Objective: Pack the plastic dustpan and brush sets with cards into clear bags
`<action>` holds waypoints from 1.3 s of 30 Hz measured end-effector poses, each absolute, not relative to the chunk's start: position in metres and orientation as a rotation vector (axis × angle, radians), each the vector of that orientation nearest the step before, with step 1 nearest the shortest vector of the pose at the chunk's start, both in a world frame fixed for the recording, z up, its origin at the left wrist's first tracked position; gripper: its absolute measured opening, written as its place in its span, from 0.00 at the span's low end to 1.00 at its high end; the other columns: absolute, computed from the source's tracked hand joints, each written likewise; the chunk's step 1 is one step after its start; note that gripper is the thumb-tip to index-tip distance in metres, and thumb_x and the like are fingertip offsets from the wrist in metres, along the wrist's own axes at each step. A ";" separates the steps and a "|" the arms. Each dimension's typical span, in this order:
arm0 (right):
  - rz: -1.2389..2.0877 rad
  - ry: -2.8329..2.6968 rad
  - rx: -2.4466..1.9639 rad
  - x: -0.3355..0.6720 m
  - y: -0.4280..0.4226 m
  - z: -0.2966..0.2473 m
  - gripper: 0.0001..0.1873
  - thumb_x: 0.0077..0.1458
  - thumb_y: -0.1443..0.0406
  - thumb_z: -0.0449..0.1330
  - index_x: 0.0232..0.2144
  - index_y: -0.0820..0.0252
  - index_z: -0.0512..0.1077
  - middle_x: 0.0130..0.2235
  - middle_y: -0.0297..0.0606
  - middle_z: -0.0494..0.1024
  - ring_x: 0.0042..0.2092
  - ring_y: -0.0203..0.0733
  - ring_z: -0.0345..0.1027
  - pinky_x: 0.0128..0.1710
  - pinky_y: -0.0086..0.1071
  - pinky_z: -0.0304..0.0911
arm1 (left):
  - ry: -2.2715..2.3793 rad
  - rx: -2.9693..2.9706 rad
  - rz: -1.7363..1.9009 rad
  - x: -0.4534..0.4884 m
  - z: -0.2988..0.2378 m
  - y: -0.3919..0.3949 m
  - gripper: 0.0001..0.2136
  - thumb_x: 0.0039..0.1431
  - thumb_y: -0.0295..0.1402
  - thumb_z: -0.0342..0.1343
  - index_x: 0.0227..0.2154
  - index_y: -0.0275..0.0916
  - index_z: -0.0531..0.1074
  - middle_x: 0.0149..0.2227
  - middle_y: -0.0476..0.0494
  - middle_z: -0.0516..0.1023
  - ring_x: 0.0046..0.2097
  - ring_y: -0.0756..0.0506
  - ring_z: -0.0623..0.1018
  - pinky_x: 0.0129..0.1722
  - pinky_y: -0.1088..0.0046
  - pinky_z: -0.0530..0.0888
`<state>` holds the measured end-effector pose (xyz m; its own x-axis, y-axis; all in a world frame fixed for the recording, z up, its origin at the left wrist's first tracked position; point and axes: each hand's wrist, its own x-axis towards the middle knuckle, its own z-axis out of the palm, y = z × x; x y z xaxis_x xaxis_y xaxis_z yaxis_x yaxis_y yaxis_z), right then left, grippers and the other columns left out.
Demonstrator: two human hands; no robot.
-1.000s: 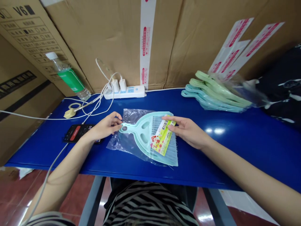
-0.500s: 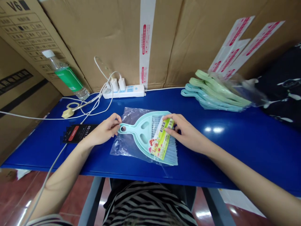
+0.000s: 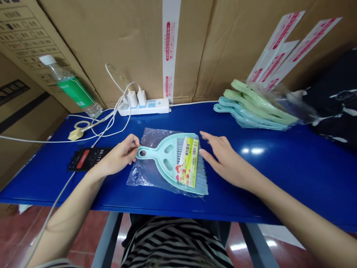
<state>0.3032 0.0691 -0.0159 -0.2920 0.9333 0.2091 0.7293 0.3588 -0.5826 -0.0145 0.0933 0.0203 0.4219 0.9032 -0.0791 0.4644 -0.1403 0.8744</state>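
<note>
A pale turquoise plastic dustpan (image 3: 164, 160) lies on a clear plastic bag (image 3: 136, 179) on the blue table (image 3: 251, 182). My left hand (image 3: 119, 157) pinches the end of its handle, by the round hole. A small hand brush with grey-blue bristles (image 3: 202, 175) sits in the pan, partly hidden by a yellow-green paper label card (image 3: 187, 162). My right hand (image 3: 221, 160) rests open just to the right of the bristles, with its fingers spread and nothing in them.
A phone showing a timer (image 3: 87, 159) lies left of the bag. Behind stand a white power strip (image 3: 143, 107) with chargers and cables, a water bottle (image 3: 71, 85), and a tape roll (image 3: 82, 124). A stack of bagged green and turquoise dustpans (image 3: 251, 109) sits back right, against cardboard boxes.
My right hand has let go of the label card and moved right, clear of the brush. The card now lies on the brush. My left hand stays on the handle.
</note>
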 end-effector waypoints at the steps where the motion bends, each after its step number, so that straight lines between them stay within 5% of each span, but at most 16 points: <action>1: 0.640 -2.027 -1.437 0.307 0.073 -0.017 0.31 0.63 0.51 0.48 0.64 0.57 0.58 0.56 0.53 0.72 0.55 0.57 0.67 0.54 0.58 0.63 | 1.173 1.750 0.610 -0.015 0.020 0.093 0.11 0.58 0.40 0.55 0.34 0.43 0.57 0.24 0.56 0.71 0.22 0.55 0.68 0.20 0.79 0.66; 7: 1.537 -1.408 -1.282 0.307 0.082 -0.010 0.34 0.62 0.58 0.53 0.67 0.57 0.48 0.53 0.48 0.77 0.47 0.44 0.75 0.50 0.44 0.71 | 1.163 1.658 0.656 -0.016 0.023 0.095 0.14 0.55 0.41 0.58 0.32 0.43 0.57 0.22 0.59 0.68 0.20 0.55 0.66 0.18 0.80 0.63; 14: 1.871 -1.106 -1.091 0.297 0.081 -0.002 0.31 0.57 0.62 0.62 0.62 0.57 0.61 0.39 0.39 0.82 0.36 0.38 0.77 0.37 0.32 0.75 | 1.190 1.621 0.676 -0.015 0.026 0.096 0.14 0.53 0.39 0.58 0.31 0.43 0.57 0.21 0.59 0.66 0.20 0.55 0.65 0.17 0.80 0.62; 23: 1.559 -1.396 -1.236 0.310 0.086 -0.007 0.42 0.51 0.59 0.66 0.64 0.55 0.54 0.34 0.34 0.79 0.30 0.39 0.76 0.31 0.34 0.74 | 1.341 1.775 0.592 -0.024 0.027 0.098 0.09 0.55 0.37 0.53 0.33 0.43 0.58 0.20 0.59 0.66 0.20 0.53 0.66 0.20 0.78 0.62; 27: 1.066 -1.825 -1.373 0.318 0.087 -0.009 0.27 0.57 0.58 0.59 0.58 0.56 0.65 0.32 0.35 0.74 0.26 0.39 0.71 0.28 0.37 0.71 | 1.399 1.883 0.547 -0.025 0.026 0.098 0.05 0.57 0.34 0.49 0.32 0.43 0.58 0.20 0.58 0.69 0.21 0.52 0.67 0.24 0.76 0.64; 29: 0.541 -2.030 -1.405 0.318 0.085 -0.009 0.15 0.59 0.60 0.55 0.46 0.58 0.75 0.33 0.39 0.73 0.30 0.42 0.70 0.33 0.41 0.70 | 1.407 1.912 0.548 -0.025 0.026 0.098 0.04 0.57 0.33 0.48 0.32 0.43 0.58 0.21 0.57 0.69 0.21 0.52 0.67 0.25 0.76 0.65; 32: -0.005 -2.231 -1.314 0.313 0.079 -0.010 0.17 0.63 0.60 0.52 0.37 0.60 0.80 0.36 0.47 0.74 0.38 0.49 0.67 0.39 0.46 0.68 | 1.415 1.939 0.548 -0.025 0.026 0.098 0.03 0.58 0.33 0.47 0.32 0.43 0.58 0.21 0.57 0.69 0.21 0.52 0.68 0.25 0.76 0.65; 39: -0.014 -2.409 -1.288 0.297 0.076 -0.018 0.21 0.66 0.61 0.47 0.48 0.62 0.76 0.49 0.50 0.78 0.48 0.55 0.66 0.42 0.49 0.65 | 1.432 1.971 0.533 -0.025 0.025 0.099 0.02 0.57 0.34 0.46 0.32 0.43 0.58 0.21 0.57 0.69 0.21 0.51 0.68 0.25 0.75 0.65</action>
<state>0.2968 0.0756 -0.0184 -0.4907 0.7952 0.3561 0.7995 0.5734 -0.1790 -0.0248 0.0985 0.0250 0.3256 0.9445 -0.0430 0.6867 -0.2050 0.6974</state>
